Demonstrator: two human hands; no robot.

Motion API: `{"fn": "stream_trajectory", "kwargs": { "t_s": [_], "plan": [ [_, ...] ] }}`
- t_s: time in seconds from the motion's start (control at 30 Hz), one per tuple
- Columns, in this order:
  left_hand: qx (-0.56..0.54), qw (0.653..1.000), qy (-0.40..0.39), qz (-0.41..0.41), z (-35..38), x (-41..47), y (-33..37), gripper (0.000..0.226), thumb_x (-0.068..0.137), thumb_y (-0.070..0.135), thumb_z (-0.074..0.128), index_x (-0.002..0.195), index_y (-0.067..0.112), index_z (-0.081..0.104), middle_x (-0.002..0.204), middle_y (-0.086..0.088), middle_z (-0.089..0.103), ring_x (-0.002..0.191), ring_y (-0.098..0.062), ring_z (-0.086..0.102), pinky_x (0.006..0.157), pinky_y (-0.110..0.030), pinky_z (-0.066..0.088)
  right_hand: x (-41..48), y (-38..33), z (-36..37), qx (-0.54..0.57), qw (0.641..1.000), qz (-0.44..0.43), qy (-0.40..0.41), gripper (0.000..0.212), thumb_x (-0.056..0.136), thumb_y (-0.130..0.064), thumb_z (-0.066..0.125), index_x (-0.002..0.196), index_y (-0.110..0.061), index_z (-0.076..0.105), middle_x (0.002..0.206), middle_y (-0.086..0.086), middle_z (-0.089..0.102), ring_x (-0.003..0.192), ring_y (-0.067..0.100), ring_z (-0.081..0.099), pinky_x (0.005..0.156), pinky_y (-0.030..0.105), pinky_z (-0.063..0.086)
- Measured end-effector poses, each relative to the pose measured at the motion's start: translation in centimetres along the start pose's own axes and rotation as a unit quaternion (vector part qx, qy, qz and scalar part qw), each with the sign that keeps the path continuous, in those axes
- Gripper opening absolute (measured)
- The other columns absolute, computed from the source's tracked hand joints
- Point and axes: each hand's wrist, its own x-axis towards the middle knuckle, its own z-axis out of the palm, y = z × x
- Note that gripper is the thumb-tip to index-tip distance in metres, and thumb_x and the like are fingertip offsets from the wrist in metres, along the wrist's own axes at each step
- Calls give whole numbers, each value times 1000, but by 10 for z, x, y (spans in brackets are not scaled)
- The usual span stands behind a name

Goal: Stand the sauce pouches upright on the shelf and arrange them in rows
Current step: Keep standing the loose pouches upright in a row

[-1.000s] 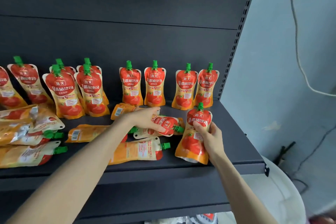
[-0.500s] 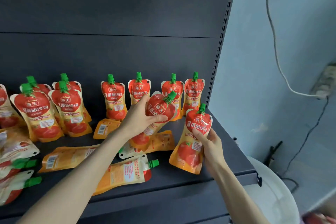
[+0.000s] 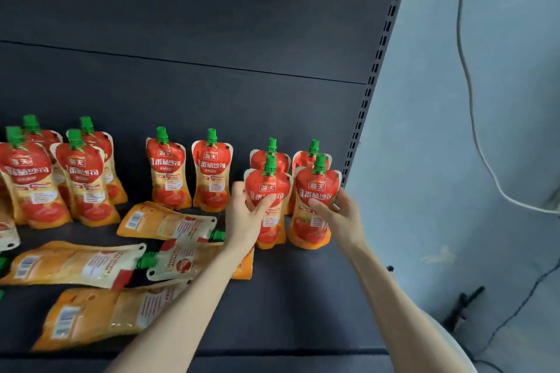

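**Two sauce pouches held upright at the right end of the shelf**

We see a dark back panel (image 3: 212,24) filling the upper left of the frame, and a pale wall (image 3: 454,175) filling the right side. A slotted upright (image 3: 373,85) separates the two. The dark shelf (image 3: 303,306) spans the lower half.

In the lower left, several flat pouches (image 3: 72,263) lie on the shelf with their printed backs up and their green caps pointing right. Some of them overlap. Above them, at the left edge, a cluster of upright pouches (image 3: 85,182) stands two rows deep. At mid-frame a middle pair (image 3: 168,172) stands side by side near the back panel.

Right of centre, a rear pair (image 3: 271,157) stands close to the slotted upright. Directly in front of it are two more pouches, upright and just beside each other, with their caps up and their bases at the shelf surface.

The left hand (image 3: 247,215) grips the left front pouch (image 3: 269,230), thumb across its label and fingers curled behind. The right hand (image 3: 339,215) grips the right front pouch (image 3: 312,230), thumb on its label and fingers round its right edge.

A thin white cable (image 3: 468,85) hangs down the wall in the upper right.
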Motion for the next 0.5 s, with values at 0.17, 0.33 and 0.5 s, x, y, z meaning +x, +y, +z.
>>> {"fn": "stream_trajectory", "kwargs": {
  "t_s": [0.17, 0.33, 0.5],
  "plan": [
    [43, 994, -92, -40, -11, 4, -22, 42, 75, 21, 76, 107, 20, 50, 109, 1, 64, 104, -14, 60, 88, -39, 53, 0, 36, -7, -25, 999, 20, -28, 34, 78, 0, 72, 105, -14, 57, 100, 4, 68, 87, 9, 67, 76, 21, 54],
    [55, 989, -126, -48, -17, 2, -28, 45, 73, 17, 78, 108, 32, 53, 110, 6, 66, 105, -13, 61, 91, -41, 52, -2, 49, -7, -85, 996, -7, -25, 40, 77, -2, 73, 104, -24, 54, 101, -6, 66, 93, 10, 65, 77, 20, 52],
    [74, 990, -116, -40, -13, 3, -24, 40, 77, 20, 74, 109, 25, 51, 111, 4, 64, 106, -14, 61, 90, -37, 52, 0, 47, -1, -123, 992, -14, 7, 36, 78, -7, 73, 105, -17, 51, 98, -10, 63, 91, 8, 60, 75, 19, 48]
  ]
}}
